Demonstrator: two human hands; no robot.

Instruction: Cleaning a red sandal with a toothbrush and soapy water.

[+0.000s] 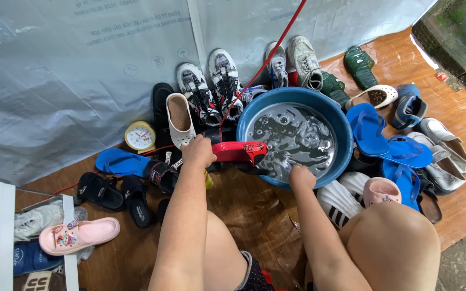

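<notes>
While shoes (211, 89) ring basin (341, 126), left hand (198, 152) holds sprayer (239, 151).

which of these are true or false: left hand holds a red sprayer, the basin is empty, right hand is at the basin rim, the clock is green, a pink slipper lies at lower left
1. The left hand holds a red sprayer. True.
2. The basin is empty. False: it holds bubbly water.
3. The right hand is at the basin rim. True.
4. The clock is green. False: it is yellow with a white face.
5. A pink slipper lies at lower left. True.
</notes>
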